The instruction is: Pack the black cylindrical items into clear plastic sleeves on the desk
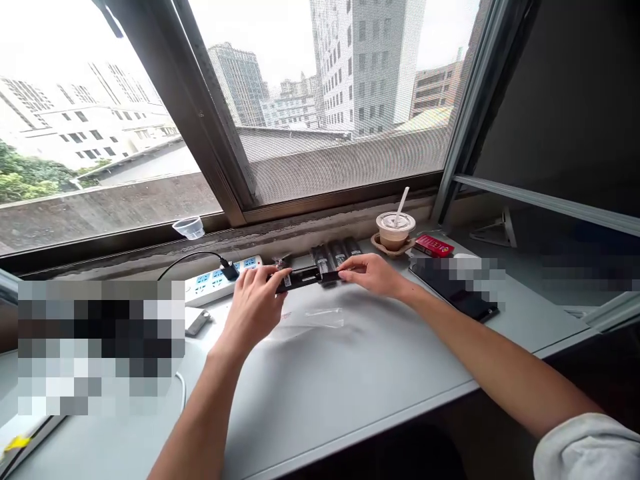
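A long flat black part (304,277) is held up over the back of the grey desk (370,367). My left hand (257,300) has its fingers closed on the left end of the part, beside a small white label. At the other end, my right hand (373,275) pinches the right edge between thumb and fingers. Several dark wrapped pieces (336,257) lie directly behind the part, partly overlapped by it. A clear plastic bag (323,318) rests flat on the desk in front of both hands.
Left of the hands are a white power strip (210,285) with a black plug and a grey adapter (199,323). To the right stand a drink cup (395,230) with a straw, a red box (434,245) and a black phone-like slab (453,290). A clear plastic cup (189,228) sits by the window.
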`<action>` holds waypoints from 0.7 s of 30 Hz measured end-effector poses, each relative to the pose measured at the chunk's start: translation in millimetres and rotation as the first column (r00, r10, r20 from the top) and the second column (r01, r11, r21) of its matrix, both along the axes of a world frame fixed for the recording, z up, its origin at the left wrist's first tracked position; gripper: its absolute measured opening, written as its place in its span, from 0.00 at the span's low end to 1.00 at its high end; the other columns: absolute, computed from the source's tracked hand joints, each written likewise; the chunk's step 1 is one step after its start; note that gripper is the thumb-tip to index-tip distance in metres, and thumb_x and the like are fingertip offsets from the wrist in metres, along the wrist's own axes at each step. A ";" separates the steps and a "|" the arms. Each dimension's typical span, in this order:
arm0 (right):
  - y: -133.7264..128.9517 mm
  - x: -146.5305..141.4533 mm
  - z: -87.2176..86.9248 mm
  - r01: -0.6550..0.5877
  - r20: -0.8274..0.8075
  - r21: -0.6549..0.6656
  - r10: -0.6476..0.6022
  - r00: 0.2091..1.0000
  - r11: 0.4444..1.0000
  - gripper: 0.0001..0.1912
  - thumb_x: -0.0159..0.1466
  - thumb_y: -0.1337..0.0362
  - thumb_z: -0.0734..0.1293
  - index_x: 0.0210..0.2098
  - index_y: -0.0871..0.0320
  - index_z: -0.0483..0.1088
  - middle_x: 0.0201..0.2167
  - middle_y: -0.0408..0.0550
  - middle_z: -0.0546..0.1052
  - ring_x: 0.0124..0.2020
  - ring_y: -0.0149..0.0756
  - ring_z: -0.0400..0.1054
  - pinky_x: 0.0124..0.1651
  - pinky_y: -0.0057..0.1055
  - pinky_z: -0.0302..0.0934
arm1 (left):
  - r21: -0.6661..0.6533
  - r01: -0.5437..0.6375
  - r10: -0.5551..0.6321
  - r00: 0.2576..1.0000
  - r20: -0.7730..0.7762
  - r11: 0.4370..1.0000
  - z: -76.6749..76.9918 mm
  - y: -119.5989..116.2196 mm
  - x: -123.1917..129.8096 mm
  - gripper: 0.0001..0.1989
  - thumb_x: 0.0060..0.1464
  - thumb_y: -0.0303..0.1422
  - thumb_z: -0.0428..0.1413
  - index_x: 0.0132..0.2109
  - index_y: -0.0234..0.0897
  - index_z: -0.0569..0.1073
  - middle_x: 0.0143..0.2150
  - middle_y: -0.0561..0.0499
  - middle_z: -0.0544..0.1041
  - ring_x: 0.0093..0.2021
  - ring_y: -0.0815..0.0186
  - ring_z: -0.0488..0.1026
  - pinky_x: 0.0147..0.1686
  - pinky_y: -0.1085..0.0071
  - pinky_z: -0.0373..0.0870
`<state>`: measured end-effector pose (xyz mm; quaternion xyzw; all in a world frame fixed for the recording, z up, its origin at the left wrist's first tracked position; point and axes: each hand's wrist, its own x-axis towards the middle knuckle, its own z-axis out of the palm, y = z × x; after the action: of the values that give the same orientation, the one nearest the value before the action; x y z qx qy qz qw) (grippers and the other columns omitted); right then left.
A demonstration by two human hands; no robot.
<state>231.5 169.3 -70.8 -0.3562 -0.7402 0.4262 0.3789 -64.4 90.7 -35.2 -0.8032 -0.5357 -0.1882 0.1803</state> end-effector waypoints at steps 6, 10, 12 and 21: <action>7.8 2.2 -11.7 -0.047 -0.065 0.120 0.055 0.996 0.992 0.10 0.63 0.57 0.74 0.39 0.57 0.83 0.59 0.58 0.76 0.59 0.51 0.74 0.58 0.45 0.71 | -0.134 -0.030 0.036 0.998 0.046 0.990 -1.4 2.1 -21.6 0.23 0.61 0.31 0.56 0.63 0.44 0.71 0.56 0.43 0.75 0.58 0.47 0.68 0.55 0.47 0.69; 7.8 1.7 -12.8 -0.034 -0.012 0.216 0.038 0.999 0.976 0.08 0.63 0.58 0.74 0.38 0.55 0.84 0.59 0.55 0.77 0.54 0.47 0.76 0.58 0.44 0.71 | -0.168 0.028 -0.017 0.998 0.066 0.985 -3.1 2.7 -21.6 0.23 0.62 0.30 0.56 0.64 0.43 0.70 0.58 0.43 0.74 0.57 0.49 0.69 0.56 0.48 0.70; 7.1 1.5 -11.3 -0.041 -0.023 0.228 0.048 0.999 0.973 0.08 0.63 0.59 0.74 0.38 0.55 0.83 0.58 0.54 0.77 0.57 0.48 0.74 0.58 0.43 0.71 | -0.161 0.038 -0.027 0.997 0.066 0.986 -3.2 2.9 -20.2 0.23 0.63 0.30 0.56 0.64 0.43 0.70 0.58 0.43 0.74 0.58 0.49 0.68 0.57 0.49 0.70; 4.7 -0.3 -7.9 -0.008 -0.022 0.251 0.013 1.000 0.968 0.26 0.62 0.62 0.75 0.59 0.51 0.74 0.54 0.50 0.79 0.53 0.44 0.74 0.56 0.44 0.73 | -0.148 0.051 -0.036 0.994 0.103 0.988 -3.4 3.9 -18.5 0.22 0.63 0.31 0.57 0.63 0.45 0.70 0.58 0.44 0.74 0.58 0.49 0.69 0.57 0.49 0.70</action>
<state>231.2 173.9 -78.7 -0.2965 -0.7857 0.3352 0.4272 -82.9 94.6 -38.6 -0.8156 -0.5390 -0.1912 0.0879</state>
